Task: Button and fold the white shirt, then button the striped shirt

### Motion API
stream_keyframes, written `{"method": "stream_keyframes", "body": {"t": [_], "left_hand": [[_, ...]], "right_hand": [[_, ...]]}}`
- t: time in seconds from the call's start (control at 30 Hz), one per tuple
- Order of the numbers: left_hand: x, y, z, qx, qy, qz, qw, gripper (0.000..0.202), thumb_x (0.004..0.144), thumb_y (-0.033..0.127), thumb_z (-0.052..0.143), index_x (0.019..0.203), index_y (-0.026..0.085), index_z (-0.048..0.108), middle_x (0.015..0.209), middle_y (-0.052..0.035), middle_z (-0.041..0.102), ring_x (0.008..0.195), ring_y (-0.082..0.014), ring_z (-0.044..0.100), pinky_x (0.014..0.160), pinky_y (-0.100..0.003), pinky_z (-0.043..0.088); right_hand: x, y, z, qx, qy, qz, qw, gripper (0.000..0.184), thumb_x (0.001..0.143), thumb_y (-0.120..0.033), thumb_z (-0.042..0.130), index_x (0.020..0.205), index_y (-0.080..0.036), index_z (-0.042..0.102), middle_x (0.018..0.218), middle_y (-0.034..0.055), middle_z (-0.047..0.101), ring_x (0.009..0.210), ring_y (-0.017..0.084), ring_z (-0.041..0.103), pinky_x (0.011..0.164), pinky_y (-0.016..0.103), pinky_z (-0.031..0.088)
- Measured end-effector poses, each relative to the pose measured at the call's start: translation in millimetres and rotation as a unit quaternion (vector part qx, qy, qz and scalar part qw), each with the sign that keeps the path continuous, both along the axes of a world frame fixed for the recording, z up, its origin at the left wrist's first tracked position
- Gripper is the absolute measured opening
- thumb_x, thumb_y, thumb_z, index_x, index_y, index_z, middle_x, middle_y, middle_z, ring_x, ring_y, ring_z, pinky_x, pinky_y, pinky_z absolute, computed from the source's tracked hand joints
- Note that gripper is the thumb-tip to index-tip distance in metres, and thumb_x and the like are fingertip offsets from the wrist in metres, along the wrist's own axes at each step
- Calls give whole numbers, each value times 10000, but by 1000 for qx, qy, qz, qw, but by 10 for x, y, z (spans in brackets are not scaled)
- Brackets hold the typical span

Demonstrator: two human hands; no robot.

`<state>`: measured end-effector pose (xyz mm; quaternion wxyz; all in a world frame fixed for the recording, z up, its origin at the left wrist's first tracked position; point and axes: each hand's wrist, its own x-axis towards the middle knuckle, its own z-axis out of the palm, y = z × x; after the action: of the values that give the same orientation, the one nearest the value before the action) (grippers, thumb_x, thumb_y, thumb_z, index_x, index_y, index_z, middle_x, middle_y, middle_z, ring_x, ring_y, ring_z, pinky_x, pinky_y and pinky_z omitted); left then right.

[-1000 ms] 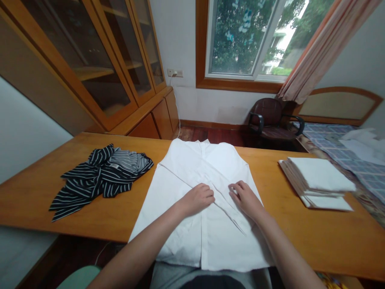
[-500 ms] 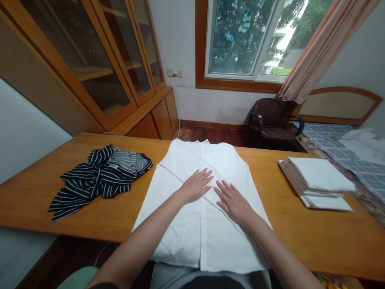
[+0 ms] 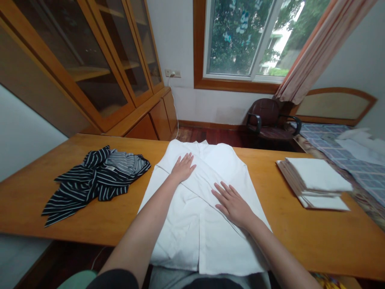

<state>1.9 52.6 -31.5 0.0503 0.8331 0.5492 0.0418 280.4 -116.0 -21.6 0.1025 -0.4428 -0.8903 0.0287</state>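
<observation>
A wooden table (image 3: pixel 300 237) bears a white shirt (image 3: pixel 200 188) at its middle, spread out with diagonal folds across it; just left of that lies a crumpled black striped garment (image 3: pixel 99 176), and well to the right a stack of folded white cloth (image 3: pixel 319 174). On the shirt rest the right hand (image 3: pixel 233 204) and, farther up, the left hand (image 3: pixel 183 168), both flat, fingers spread, grasping nothing

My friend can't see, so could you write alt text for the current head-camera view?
The left hand and right hand rest spread on a white shirt laid on a wooden table. A crumpled striped garment lies to the left; a folded white stack sits to the right.
</observation>
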Motion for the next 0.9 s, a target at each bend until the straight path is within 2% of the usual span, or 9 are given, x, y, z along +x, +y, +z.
{"method": "stream_keyframes", "body": {"t": [0.2, 0.37, 0.47, 0.6, 0.67, 0.77, 0.9], "left_hand": [[-46, -11, -42, 3, -11, 6, 1000, 610, 1025, 463, 249, 1565, 180, 260, 1649, -78, 154, 1530, -250, 130, 1235, -520, 110], [-44, -103, 29, -25, -22, -19, 999, 587, 1025, 490, 271, 1553, 235, 302, 1647, -61, 169, 1530, -284, 117, 1219, -572, 102], [10, -236, 88, -42, -41, -77, 995, 553, 1038, 502, 223, 1532, 285, 345, 1641, -34, 207, 1528, -268, 137, 1216, -567, 114], [131, -436, 109, -23, -63, -210, 975, 515, 1046, 503, 238, 1519, 338, 357, 1625, 10, 270, 1525, -203, 158, 1235, -474, 109], [167, -483, 97, -2, -62, -244, 968, 520, 1041, 508, 272, 1526, 333, 341, 1619, 16, 289, 1524, -186, 163, 1240, -437, 106], [157, -426, 66, 16, -50, -200, 978, 544, 1041, 494, 269, 1532, 271, 340, 1622, -18, 279, 1515, -189, 201, 1236, -417, 145], [72, -216, 12, 22, -25, -62, 997, 567, 1038, 447, 255, 1533, 183, 339, 1617, -83, 277, 1510, -224, 221, 1230, -458, 176]], "right_hand": [[1, -1, -1, -5, 6, -1, 1000, 551, 1014, -411, 459, 1541, -313, 331, 1617, 35, 273, 1504, 276, 223, 1183, 536, 288], [2, -3, 10, -6, 4, 0, 1000, 543, 1009, -409, 468, 1531, -310, 355, 1619, 29, 269, 1503, 281, 226, 1179, 537, 296], [0, -2, 13, -2, 6, 3, 1000, 536, 1008, -406, 471, 1524, -303, 371, 1617, 35, 276, 1502, 281, 229, 1181, 539, 289], [-1, 0, 5, 0, 5, 2, 1000, 525, 1008, -405, 467, 1515, -292, 390, 1618, 37, 274, 1500, 282, 234, 1186, 540, 277], [1, -1, 1, 0, 5, 3, 1000, 519, 1008, -399, 468, 1511, -290, 398, 1618, 35, 274, 1501, 280, 232, 1187, 537, 276], [3, -3, 6, -4, 5, 4, 1000, 512, 1008, -400, 469, 1505, -292, 409, 1619, 31, 272, 1501, 279, 232, 1188, 536, 277], [5, -7, 23, -10, 3, 1, 1000, 499, 1016, -413, 449, 1497, -286, 422, 1616, 23, 281, 1503, 275, 228, 1195, 532, 270]]}}
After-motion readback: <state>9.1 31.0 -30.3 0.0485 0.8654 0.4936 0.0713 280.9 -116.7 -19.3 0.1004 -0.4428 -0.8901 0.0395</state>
